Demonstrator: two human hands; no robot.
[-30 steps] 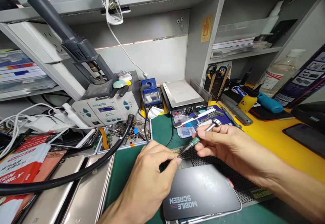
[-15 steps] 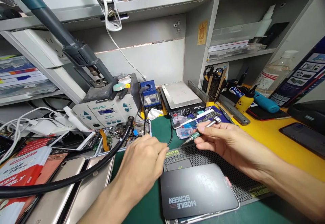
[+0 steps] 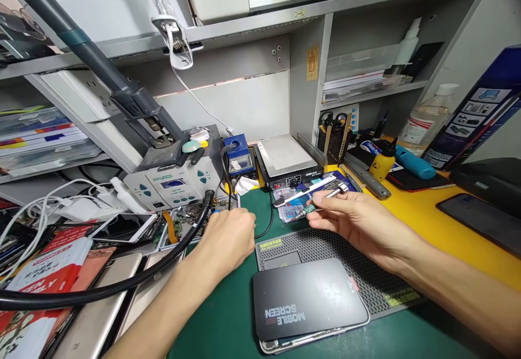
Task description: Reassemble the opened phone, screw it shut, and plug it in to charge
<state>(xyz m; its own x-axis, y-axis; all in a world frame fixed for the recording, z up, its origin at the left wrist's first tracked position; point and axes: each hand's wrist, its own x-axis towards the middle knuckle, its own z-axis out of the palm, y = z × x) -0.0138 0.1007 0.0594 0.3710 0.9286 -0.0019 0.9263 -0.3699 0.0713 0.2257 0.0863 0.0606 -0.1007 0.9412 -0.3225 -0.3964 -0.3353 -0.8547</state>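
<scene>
My right hand (image 3: 345,215) grips a slim screwdriver (image 3: 323,200) with a green and silver handle between thumb and fingers, its tip pointing left. My left hand (image 3: 232,238) is closed over the green work mat, back of the hand up; whatever its fingers hold is hidden. Below the two hands lies a phone (image 3: 313,299) under a black screen lettered "MOBILE SCREEN", upside down to me. Along the near edge a gap shows between the screen and the silver frame. The phone rests partly on a black perforated pad (image 3: 382,272), and neither hand touches it.
A soldering station (image 3: 175,183) with a thick black hose (image 3: 163,264) stands on the left, beside a tray of circuit boards (image 3: 185,220). Behind the hands are a heating plate (image 3: 288,155) and a white toothbrush (image 3: 305,191). A yellow bottle (image 3: 382,162) stands at right.
My left hand has moved away from the phone's upper left corner, farther back over the mat. The right hand still holds the screwdriver. The whole view has shifted slightly.
</scene>
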